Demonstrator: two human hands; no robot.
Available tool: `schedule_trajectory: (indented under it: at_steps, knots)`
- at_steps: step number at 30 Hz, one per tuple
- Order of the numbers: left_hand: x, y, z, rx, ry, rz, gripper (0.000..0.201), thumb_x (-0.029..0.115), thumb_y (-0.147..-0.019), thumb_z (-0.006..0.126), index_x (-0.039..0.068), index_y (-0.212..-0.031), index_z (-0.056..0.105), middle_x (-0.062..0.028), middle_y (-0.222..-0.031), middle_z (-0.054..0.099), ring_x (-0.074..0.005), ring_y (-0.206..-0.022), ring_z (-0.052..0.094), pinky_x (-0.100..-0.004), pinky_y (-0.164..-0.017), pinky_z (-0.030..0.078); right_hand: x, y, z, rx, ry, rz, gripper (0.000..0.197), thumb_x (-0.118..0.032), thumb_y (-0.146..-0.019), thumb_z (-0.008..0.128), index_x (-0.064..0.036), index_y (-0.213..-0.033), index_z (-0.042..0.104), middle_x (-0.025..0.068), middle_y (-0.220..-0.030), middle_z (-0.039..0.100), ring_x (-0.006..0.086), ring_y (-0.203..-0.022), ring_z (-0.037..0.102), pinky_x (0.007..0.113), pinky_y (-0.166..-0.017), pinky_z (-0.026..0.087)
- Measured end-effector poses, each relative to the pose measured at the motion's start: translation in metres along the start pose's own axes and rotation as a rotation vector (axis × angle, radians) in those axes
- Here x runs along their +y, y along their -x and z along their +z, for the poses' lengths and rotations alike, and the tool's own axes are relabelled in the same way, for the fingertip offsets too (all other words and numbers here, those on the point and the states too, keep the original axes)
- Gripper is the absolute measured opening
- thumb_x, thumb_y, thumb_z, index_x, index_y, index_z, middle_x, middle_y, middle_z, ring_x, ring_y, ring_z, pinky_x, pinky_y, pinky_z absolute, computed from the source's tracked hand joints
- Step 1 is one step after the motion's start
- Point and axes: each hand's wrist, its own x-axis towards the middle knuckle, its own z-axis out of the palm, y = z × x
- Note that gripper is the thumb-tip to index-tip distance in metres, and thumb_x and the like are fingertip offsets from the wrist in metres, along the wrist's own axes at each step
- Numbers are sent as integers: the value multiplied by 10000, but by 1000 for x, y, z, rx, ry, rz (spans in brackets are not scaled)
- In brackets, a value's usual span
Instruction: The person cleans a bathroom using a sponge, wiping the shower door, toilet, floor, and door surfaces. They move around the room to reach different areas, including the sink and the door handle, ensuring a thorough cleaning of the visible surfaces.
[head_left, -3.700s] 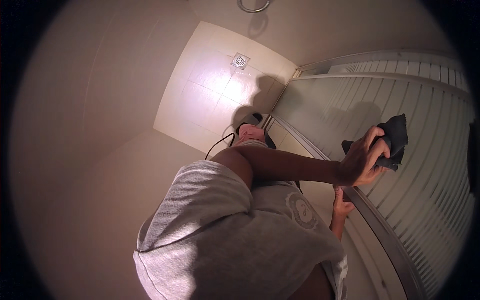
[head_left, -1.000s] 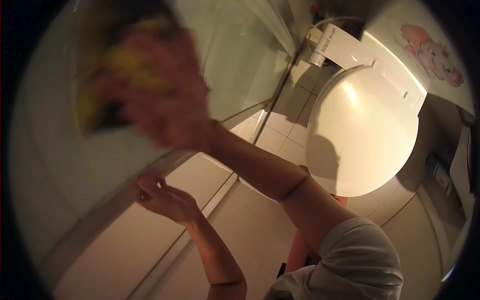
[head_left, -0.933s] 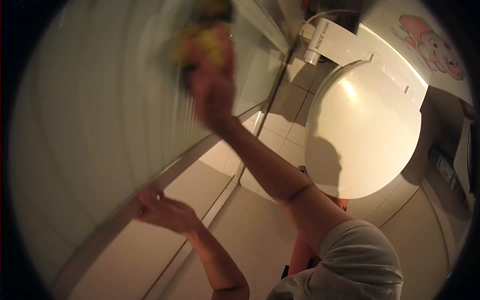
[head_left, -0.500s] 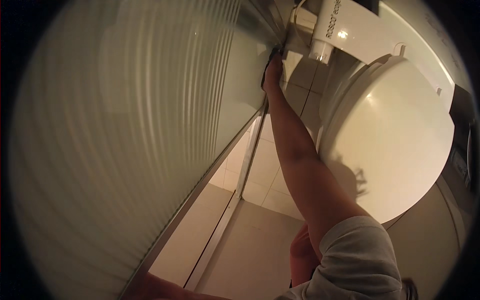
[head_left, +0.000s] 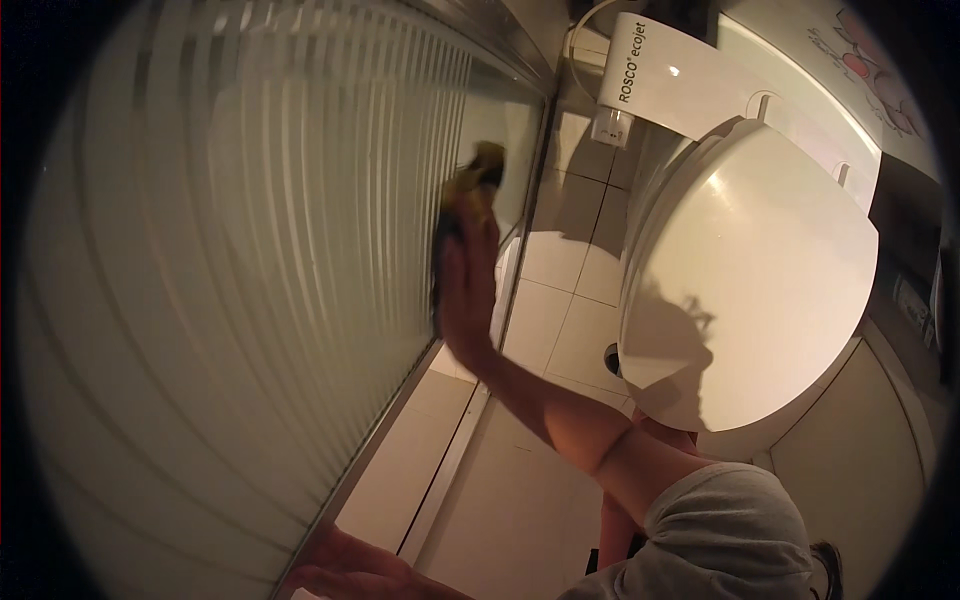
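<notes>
A ribbed glass shower door (head_left: 280, 230) with a metal edge fills the left side. My right hand (head_left: 470, 300) presses a dark and yellow cloth (head_left: 478, 175) against the glass, near the border between the ribbed part and a smooth strip. The cloth is blurred and partly hidden by the palm. From the lower right my right arm reaches across in a light short sleeve. At the bottom left my left hand (head_left: 350, 567) is on the door's edge, its fingers closed round it and partly out of sight.
A white toilet with a closed lid (head_left: 760, 280) stands at the right, with a white bidet attachment (head_left: 655, 75) beside its hinge. Pale floor tiles (head_left: 560, 250) lie between toilet and door. A metal floor track (head_left: 435, 480) runs below the door.
My right hand has come back from the far low corner of the door, nearer to me and left onto the ribbed glass, the cloth with it. More of my left hand shows.
</notes>
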Motion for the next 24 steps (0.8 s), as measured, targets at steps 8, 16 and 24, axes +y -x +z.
schedule_trajectory:
  at_steps: [8, 16, 24]
  knots:
    - [20, -2, 23, -144, 69, 46, 301, 318, -867, 616, 90, -1060, 582, -85, -1037, 622, -223, -886, 582, -371, -801, 493, 79, -126, -15, 258, -154, 43, 307, -140, -959, 394, -17, -1229, 470, 139, -1210, 487, 246, -1118, 490, 306, -937, 376]
    - [-1, 0, -11, -40, 0, -21, 483, 398, -943, 438, 58, -1282, 386, -124, -1323, 420, -251, -1198, 422, -492, -1060, 281, -10, -81, 7, 174, -80, -314, 320, -141, -955, 410, -36, -1247, 489, 136, -1345, 410, 218, -1056, 542, 305, -900, 408]
    - [6, -1, 0, -144, -29, -58, 530, 359, -923, 506, 85, -1325, 296, -106, -1382, 365, -244, -1314, 301, -589, -1061, 163, 45, -189, 9, 572, -398, 161, 251, -110, -936, 408, 10, -1136, 500, 179, -1106, 521, 324, -1057, 500, 350, -915, 390]
